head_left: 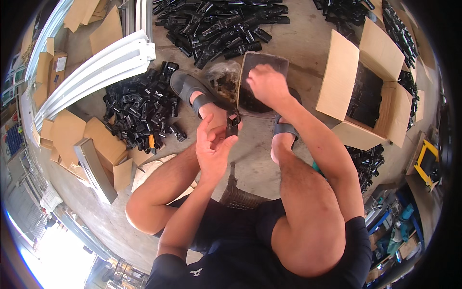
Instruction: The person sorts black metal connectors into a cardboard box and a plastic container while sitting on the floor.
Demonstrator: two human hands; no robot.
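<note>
Short, glossy black tubular part (233, 126) stands roughly upright in the grip of the left hand (214, 147), its hollow upper end tilted into view. The left thumb and some fingers are clamped on it, the thumb lying along its lower end, while the index finger sticks up apart. Beyond this grip and to its right, the right hand (267, 83) hangs over an open dark brown box (279, 62), its fingers curled inward; whether they hold anything cannot be told. Just left of the box sits a crumpled clear plastic bag (226, 76) with brownish contents. Left of the grip, past one dark grey strapped sandal (199, 100), lies a heap of small black parts (142, 106). Farther beyond the grip spreads a pile of longer black parts (211, 29). Well to its right stands a large tan cardboard box (337, 77), flaps open, with black pieces inside.
</note>
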